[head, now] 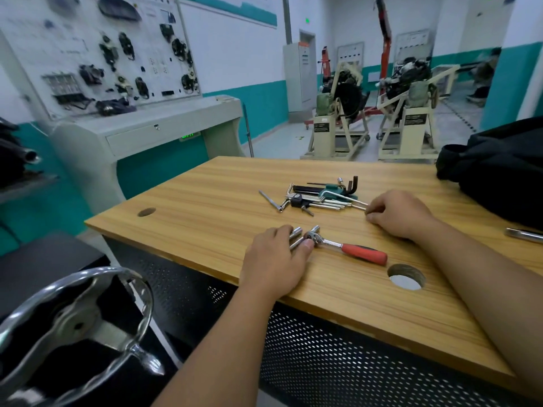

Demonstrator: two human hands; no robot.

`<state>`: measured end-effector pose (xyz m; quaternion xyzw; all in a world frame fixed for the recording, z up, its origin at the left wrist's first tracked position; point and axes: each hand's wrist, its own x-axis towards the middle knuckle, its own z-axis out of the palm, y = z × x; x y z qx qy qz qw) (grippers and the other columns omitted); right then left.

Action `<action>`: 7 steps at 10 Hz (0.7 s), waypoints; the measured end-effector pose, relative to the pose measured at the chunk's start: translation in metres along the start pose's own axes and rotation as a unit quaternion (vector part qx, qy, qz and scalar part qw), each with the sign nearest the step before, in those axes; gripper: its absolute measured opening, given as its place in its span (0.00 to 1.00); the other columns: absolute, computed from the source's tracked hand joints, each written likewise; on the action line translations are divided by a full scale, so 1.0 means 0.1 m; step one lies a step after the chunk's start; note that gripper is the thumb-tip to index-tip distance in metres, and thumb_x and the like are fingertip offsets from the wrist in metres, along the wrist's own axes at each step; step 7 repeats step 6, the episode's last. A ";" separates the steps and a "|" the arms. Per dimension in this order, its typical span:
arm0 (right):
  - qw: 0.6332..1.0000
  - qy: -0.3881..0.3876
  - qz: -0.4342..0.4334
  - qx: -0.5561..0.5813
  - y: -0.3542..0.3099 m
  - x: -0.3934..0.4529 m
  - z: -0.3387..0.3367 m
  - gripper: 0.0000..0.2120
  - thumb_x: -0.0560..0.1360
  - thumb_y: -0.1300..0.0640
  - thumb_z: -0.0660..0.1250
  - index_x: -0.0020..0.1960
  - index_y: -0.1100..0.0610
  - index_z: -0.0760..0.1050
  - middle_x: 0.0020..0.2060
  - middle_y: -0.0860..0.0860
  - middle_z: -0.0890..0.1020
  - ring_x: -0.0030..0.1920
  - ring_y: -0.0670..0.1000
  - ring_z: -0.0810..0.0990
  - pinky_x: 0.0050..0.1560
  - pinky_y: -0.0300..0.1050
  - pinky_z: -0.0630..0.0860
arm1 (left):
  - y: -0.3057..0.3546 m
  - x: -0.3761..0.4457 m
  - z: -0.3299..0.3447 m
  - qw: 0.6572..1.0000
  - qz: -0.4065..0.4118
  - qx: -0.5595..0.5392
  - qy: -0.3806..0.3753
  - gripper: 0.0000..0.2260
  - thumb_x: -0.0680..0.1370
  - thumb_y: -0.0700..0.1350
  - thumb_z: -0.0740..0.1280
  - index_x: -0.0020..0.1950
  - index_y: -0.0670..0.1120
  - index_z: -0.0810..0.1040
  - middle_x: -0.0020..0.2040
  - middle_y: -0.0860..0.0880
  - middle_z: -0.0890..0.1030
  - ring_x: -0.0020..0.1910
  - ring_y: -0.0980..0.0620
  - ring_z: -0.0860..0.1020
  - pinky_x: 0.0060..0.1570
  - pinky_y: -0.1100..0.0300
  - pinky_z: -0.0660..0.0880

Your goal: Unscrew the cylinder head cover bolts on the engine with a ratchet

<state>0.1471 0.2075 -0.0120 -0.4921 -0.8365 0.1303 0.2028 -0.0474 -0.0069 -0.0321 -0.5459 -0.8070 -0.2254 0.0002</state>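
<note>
The left hand [274, 254] is laid on the wooden table [205, 201], and its fingers are curled around two small metal sockets [295, 237], with the thumb pressed beside them; they seem to be gathered there for choosing the fitting size. Just beside the thumb the ratchet [346, 245] is lying flat, with its head near the sockets and its red handle pointed toward the right, so it is not yet taken up. The right hand [396, 214] is rested further back on the table, with the fingers bent, and the thin end of one key from the hex keys [320, 196] seems to be pinched between them, although this small part is not shown clearly. The keys are spread in a loose pile, probably for easy picking. A black bag [499, 168] is placed at the right edge. The engines [346, 92] are mounted on stands well apart, across the room, so the bolts are judged untouched; the tools are only being prepared.
</note>
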 end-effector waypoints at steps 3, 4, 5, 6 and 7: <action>0.999 -0.013 -0.041 -0.013 -0.01 0.02 0.01 0.09 0.76 0.50 0.74 0.39 0.42 0.78 0.46 0.47 0.80 0.49 0.52 0.77 0.44 0.46 0.71 | 0.00 0.01 -0.01 1.000 0.013 0.016 -0.004 0.22 0.84 0.61 0.55 0.78 0.58 0.65 0.75 0.56 0.72 0.72 0.47 0.67 0.68 0.46 0.67; 0.999 -0.023 -0.027 -0.023 -0.01 0.01 0.03 0.09 0.76 0.40 0.72 0.41 0.43 0.77 0.45 0.43 0.79 0.48 0.51 0.77 0.42 0.46 0.72 | -0.03 0.03 -0.02 1.000 0.012 0.003 -0.005 0.21 0.84 0.59 0.57 0.77 0.60 0.67 0.73 0.57 0.74 0.71 0.48 0.67 0.67 0.46 0.68; 0.999 0.022 0.008 -0.023 -0.04 0.02 0.03 0.12 0.75 0.40 0.73 0.42 0.47 0.78 0.45 0.46 0.80 0.47 0.52 0.77 0.39 0.45 0.70 | -0.08 0.06 -0.04 0.999 0.001 -0.051 0.009 0.22 0.83 0.58 0.62 0.77 0.61 0.66 0.68 0.55 0.77 0.68 0.49 0.69 0.66 0.46 0.70; 0.993 0.118 0.000 -0.021 -0.09 0.01 0.02 0.12 0.76 0.39 0.71 0.47 0.47 0.79 0.48 0.49 0.81 0.49 0.54 0.78 0.42 0.47 0.73 | -0.08 0.05 -0.05 0.992 -0.018 -0.114 0.047 0.25 0.81 0.58 0.64 0.77 0.58 0.65 0.67 0.54 0.76 0.69 0.50 0.70 0.67 0.48 0.71; 0.993 0.118 0.000 -0.021 -0.09 0.01 0.02 0.12 0.76 0.39 0.71 0.47 0.47 0.79 0.48 0.49 0.81 0.49 0.54 0.78 0.42 0.47 0.73 | -0.08 0.05 -0.05 0.992 -0.018 -0.114 0.047 0.25 0.81 0.58 0.64 0.77 0.58 0.65 0.67 0.54 0.76 0.69 0.50 0.70 0.67 0.48 0.71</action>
